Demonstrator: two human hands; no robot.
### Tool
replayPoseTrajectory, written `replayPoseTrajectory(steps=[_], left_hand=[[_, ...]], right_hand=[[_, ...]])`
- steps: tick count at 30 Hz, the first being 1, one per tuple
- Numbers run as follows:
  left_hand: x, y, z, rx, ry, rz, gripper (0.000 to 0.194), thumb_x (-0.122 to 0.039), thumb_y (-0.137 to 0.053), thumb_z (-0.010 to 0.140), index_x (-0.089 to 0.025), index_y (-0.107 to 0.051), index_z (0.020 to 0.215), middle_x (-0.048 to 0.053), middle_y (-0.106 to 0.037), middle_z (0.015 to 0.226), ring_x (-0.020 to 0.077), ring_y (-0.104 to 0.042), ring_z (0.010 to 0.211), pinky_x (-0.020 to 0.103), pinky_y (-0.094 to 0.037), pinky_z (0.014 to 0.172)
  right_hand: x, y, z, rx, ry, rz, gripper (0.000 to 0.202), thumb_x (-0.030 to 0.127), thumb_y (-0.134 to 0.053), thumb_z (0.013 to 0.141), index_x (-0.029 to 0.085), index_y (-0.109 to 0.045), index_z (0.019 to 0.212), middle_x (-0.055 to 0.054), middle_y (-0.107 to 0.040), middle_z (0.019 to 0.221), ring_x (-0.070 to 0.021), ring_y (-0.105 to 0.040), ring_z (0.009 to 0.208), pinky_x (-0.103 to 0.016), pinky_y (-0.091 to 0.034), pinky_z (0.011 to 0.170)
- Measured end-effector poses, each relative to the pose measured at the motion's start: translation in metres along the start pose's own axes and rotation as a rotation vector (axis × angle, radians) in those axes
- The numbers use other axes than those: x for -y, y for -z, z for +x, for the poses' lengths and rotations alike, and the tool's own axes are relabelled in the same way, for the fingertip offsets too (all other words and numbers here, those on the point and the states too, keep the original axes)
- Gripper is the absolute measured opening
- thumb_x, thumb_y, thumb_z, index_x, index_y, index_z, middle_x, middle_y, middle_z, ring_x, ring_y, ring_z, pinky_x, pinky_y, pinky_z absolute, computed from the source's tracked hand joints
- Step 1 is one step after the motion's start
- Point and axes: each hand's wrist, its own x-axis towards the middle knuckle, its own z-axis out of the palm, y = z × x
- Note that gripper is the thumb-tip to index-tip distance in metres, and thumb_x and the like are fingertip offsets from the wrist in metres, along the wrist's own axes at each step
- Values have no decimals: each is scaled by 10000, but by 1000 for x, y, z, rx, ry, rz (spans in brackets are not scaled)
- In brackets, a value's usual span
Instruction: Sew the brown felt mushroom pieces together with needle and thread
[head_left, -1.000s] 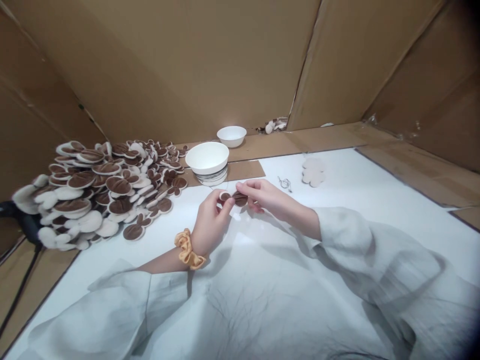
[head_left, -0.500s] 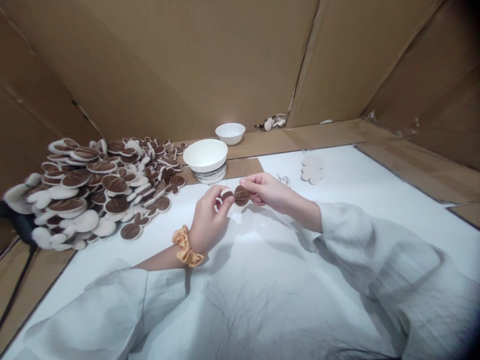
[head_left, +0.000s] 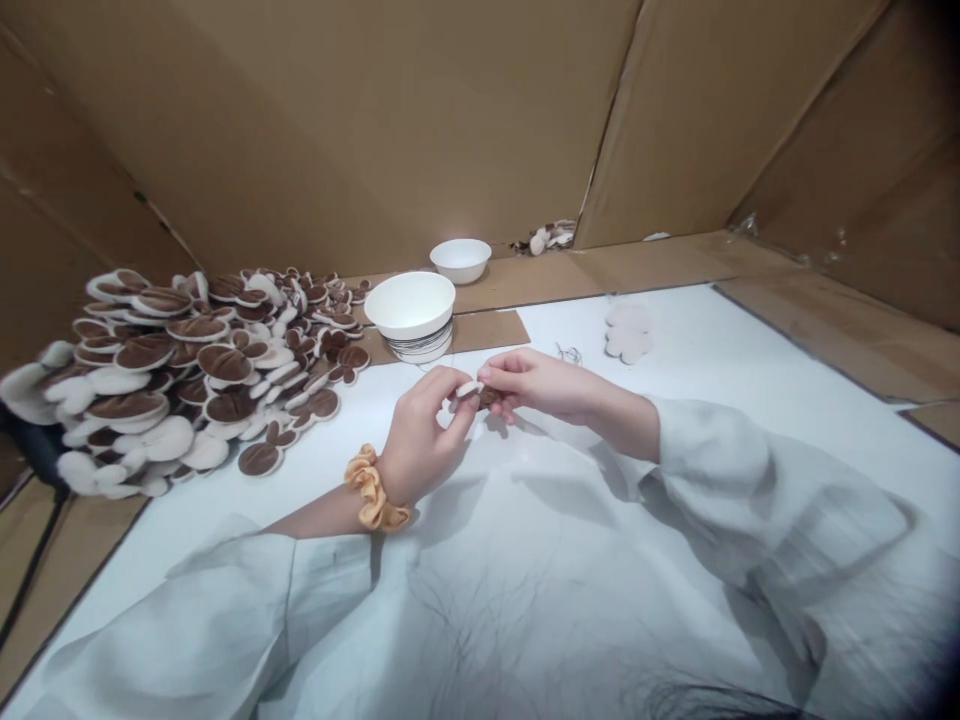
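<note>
A small brown-and-white plush fabric piece (head_left: 469, 389) is pinched between both hands in front of the bowls. Its white side shows by my left thumb, while a bit of brown shows under my right fingers. My left hand (head_left: 426, 432), with a yellow scrunchie (head_left: 373, 490) at the wrist, is closed on one end. My right hand (head_left: 541, 385) pinches the other end, its fingertips almost meeting the left ones. Whether a needle or thread is in the fingers is too small to tell.
Left stands a big pile of brown-and-white plush pieces (head_left: 229, 365). Behind the hands are a white bowl (head_left: 409, 310) wound with dark thread and a smaller white bowl (head_left: 460, 262). Right lie dark thread bits (head_left: 570, 354) and a pale flower-shaped piece (head_left: 628, 333). Cardboard walls (head_left: 375, 130) enclose the table.
The plush piece has been turned or folded, so its brown face is now mostly hidden and a white part shows. My left hand has shifted slightly right, and the fingertips are closer together.
</note>
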Motion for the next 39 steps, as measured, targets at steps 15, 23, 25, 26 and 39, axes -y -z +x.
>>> replayPoseTrajectory(steps=[15,23,25,26,39], left_hand=[[9,1,0,-35,167,-286,137,-300,-462,856,-171,-507,853,21,-551,788,141,-522,738,260,-415,685],[14,-3,4,-137,289,-516,220,-367,-476,850,-161,-524,910,32,-572,801,122,-510,677,236,-414,611],[15,-3,4,-151,300,-538,238,-370,-478,848,-164,-519,961,45,-588,862,127,-526,699,239,-418,609],[16,-4,4,-143,311,-532,236,-369,-477,847,-164,-521,957,46,-587,868,130,-529,708,241,-418,613],[14,-5,1,-39,298,-306,137,-282,-468,852,-165,-529,812,11,-583,756,132,-543,699,240,-392,645]], right_hand=[[3,-7,-3,-12,64,116,301,329,-471,866,107,-579,694,-32,-561,639,-81,-505,517,-220,-464,486],[-1,-3,-1,-23,46,-155,252,327,-506,852,133,-519,691,-8,-569,559,-80,-548,480,-195,-466,479],[-2,-4,-1,-90,84,-118,244,295,-470,874,127,-525,705,-27,-593,615,-84,-582,543,-203,-500,553],[-3,-5,-1,-117,98,-89,233,279,-460,878,123,-534,722,-43,-611,673,-91,-606,602,-214,-517,609],[-3,-4,-3,-12,217,-264,265,182,-475,835,198,-465,1100,-48,-569,947,-72,-597,546,-216,-529,478]])
